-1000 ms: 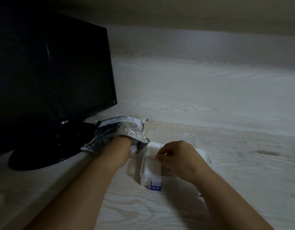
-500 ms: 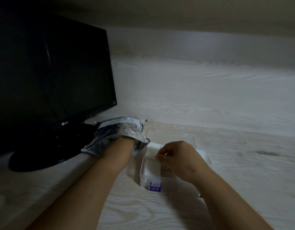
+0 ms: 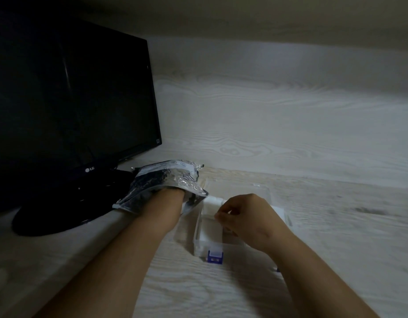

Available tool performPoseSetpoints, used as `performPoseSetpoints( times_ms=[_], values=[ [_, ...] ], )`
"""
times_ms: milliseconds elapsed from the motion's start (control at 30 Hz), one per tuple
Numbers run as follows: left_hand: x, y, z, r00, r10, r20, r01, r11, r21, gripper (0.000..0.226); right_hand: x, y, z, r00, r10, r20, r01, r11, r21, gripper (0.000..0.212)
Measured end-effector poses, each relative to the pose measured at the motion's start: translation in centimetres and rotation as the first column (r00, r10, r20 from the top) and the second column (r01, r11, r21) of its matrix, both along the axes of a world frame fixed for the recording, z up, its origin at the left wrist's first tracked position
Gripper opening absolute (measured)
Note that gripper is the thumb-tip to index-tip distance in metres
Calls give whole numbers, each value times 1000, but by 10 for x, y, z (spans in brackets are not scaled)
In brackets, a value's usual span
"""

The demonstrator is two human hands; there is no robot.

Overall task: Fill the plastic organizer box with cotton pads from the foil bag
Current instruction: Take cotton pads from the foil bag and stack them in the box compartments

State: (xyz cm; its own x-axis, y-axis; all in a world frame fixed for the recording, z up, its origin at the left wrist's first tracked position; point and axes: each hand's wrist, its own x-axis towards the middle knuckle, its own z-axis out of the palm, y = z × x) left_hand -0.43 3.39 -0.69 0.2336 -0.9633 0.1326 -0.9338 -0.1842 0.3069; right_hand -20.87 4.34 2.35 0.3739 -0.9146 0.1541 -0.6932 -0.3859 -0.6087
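A crinkled silver foil bag (image 3: 166,180) lies on the desk in front of the monitor stand. My left hand (image 3: 169,200) is pushed into the bag's mouth up to the wrist, so its fingers are hidden. Just right of the bag stands the clear plastic organizer box (image 3: 197,232), with a blue latch (image 3: 214,257) on its near wall and its lid (image 3: 242,187) open at the back. My right hand (image 3: 246,216) hovers over the box with curled fingers pinching a stack of white cotton pads (image 3: 211,204) at the box's far left corner.
A black LG monitor (image 3: 72,99) on a round black stand (image 3: 60,212) fills the left side, close behind the bag. A pale wood-grain wall (image 3: 290,111) rises behind the desk. Bare desk surface (image 3: 347,226) extends to the right of the box.
My left hand has slid a little deeper into the foil bag. My right hand stays over the box on the pads, almost unmoved.
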Motion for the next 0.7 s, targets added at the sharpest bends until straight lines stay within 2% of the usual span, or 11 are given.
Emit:
performPoseSetpoints(
  times_ms=[67, 200, 333, 400, 500, 633, 700],
  values=[
    [0, 0, 1, 1000, 6, 18, -7, 999, 33, 33, 0, 0, 0, 1000, 3, -5, -3, 1000, -1, 11],
    [-3, 0, 1, 1000, 4, -13, -4, 1000, -22, 34, 1, 0, 1, 1000, 0, -10, 1, 1000, 9, 12],
    [-6, 2, 7, 990, 56, -127, -68, 993, -91, 56, 0, 0, 0, 1000, -2, -1, 2, 1000, 12, 12],
    [-6, 7, 11, 995, 65, -76, -73, 993, -96, 56, 0, 0, 1, 1000, -2, 0, 2, 1000, 15, 12],
    [-6, 16, 15, 993, 68, 97, -56, 991, -122, 42, 0, 0, 0, 1000, -3, 7, 3, 1000, 13, 12],
    [-6, 23, 16, 996, -66, 61, 73, 990, -118, 32, 0, -1, 0, 1000, -8, 16, 8, 1000, 15, 13],
    [-5, 26, 16, 989, -111, 94, 124, 983, -137, 32, 0, -1, 0, 1000, -10, 8, 10, 1000, 15, 14]
  ],
)
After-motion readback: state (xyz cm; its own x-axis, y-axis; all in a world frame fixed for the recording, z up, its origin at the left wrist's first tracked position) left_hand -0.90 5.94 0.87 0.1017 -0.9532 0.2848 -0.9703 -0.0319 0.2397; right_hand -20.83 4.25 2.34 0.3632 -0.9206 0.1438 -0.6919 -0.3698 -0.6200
